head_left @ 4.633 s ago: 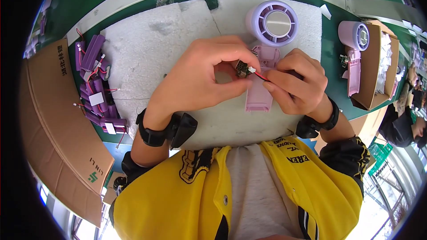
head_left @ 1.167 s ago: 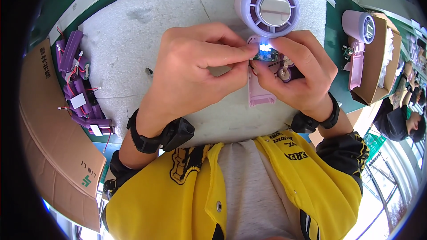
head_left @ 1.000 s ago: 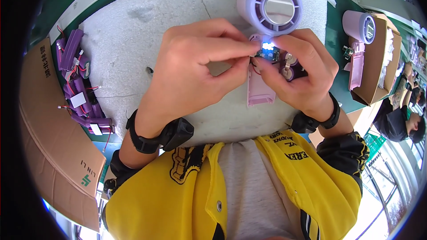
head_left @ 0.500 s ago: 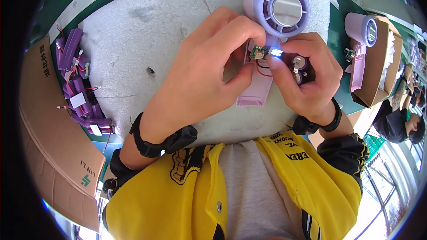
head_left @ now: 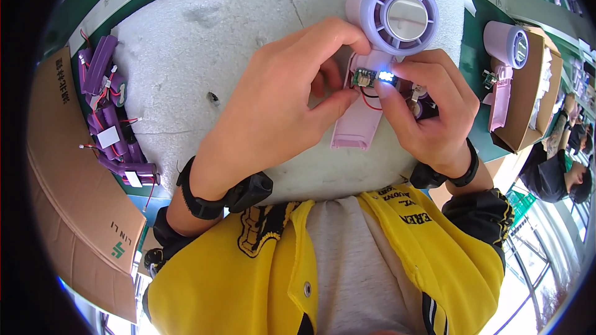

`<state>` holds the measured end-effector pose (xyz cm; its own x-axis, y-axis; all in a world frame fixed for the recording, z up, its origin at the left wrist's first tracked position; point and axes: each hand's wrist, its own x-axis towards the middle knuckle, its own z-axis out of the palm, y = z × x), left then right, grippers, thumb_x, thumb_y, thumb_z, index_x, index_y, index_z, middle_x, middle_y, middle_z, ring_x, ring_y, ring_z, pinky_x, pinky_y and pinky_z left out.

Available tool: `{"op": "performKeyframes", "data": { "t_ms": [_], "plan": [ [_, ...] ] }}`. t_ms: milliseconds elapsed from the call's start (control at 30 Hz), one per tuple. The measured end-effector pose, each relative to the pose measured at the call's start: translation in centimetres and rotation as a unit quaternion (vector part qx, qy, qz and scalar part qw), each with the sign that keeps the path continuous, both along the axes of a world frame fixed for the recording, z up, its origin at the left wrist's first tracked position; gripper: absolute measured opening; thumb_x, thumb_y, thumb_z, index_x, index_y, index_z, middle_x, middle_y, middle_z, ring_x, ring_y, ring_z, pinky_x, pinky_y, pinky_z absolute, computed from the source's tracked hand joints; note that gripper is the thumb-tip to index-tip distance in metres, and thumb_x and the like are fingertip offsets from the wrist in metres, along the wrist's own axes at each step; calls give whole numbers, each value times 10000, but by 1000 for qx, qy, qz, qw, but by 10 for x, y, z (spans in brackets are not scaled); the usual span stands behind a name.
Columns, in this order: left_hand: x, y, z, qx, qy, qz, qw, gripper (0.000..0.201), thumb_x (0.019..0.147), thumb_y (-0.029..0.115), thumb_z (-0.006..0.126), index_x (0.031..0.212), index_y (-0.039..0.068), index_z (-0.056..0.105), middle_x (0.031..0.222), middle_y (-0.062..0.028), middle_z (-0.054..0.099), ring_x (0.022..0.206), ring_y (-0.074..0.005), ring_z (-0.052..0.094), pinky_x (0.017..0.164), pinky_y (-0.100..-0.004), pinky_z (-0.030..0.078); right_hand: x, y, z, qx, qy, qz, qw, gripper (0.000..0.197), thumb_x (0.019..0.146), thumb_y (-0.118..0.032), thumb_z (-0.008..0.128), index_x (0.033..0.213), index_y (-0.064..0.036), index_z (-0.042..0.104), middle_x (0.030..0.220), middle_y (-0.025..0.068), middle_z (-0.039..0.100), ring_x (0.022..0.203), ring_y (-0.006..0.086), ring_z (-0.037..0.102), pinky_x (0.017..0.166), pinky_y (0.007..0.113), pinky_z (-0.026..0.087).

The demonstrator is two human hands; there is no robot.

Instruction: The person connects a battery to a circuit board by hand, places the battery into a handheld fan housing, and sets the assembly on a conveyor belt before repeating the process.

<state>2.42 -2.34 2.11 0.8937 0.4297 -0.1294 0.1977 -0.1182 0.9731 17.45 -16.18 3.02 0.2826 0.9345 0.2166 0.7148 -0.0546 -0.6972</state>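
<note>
A lavender handheld fan point(head_left: 366, 3) lies with its round grille up and its handle point(head_left: 355, 129) opened, pointing toward me. Over the handle is a small green circuit board point(head_left: 363, 79) with a glowing white display; red and black wires run from it. My left hand point(head_left: 288, 90) is curled round the left side of the fan, index fingertip at its neck and thumb by the board's lower left corner. With thumb and index finger, my right hand point(head_left: 437, 102) pinches the display end of the board. Partly hidden under that hand are metal-ended battery cells point(head_left: 417, 94).
White foam sheet point(head_left: 180, 56) lies under the work. Purple wired battery packs point(head_left: 112, 118) are piled at the left beside a cardboard box point(head_left: 74, 198). To the right, another opened fan point(head_left: 501, 43) lies by an open carton point(head_left: 534, 105). Another person point(head_left: 562, 167) is farther right.
The fan and board have shifted slightly right and toward me. My left fingers have drawn back a little, and more of the board shows between the hands. The display stays lit.
</note>
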Motion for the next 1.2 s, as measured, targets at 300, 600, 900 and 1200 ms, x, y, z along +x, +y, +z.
{"op": "performKeyframes", "data": {
  "t_ms": [300, 600, 900, 1200],
  "plan": [
    [-2, 3, 2, -21, 26, -30, 999, 404, 749, -123, 644, 1110, 39, 563, 871, -40, 606, 739, -100, 597, 654, -225, 488, -1, -2, 0, -7, -29, 10, 1000, 271, 688, 30, 771, 934, 11, 659, 876, 132, 642, 697, 188, 626, 593, 259, 497],
    [-1, 1, 0, -7, 29, -25, 999, 393, 746, -128, 627, 1097, 35, 567, 910, -40, 608, 734, -103, 597, 661, -227, 492, -1, -1, -2, 34, -61, 12, 997, 270, 670, 37, 775, 919, 3, 676, 868, 127, 645, 683, 183, 627, 574, 253, 494],
    [-1, 2, -1, -40, 9, -20, 999, 362, 760, -117, 625, 1089, 26, 573, 941, -54, 628, 752, -119, 612, 686, -237, 511, -4, 1, 0, 18, -58, 1, 998, 261, 668, 38, 774, 907, 6, 675, 857, 127, 649, 680, 186, 632, 571, 253, 495],
    [0, 4, -12, 34, -78, -30, 996, 296, 795, -115, 593, 1037, 25, 692, 1026, -113, 665, 796, -157, 653, 683, -263, 516, -3, 3, -1, 10, -39, -20, 999, 280, 685, 9, 793, 927, 4, 653, 831, 99, 630, 656, 146, 596, 554, 237, 465]
  ]
}}
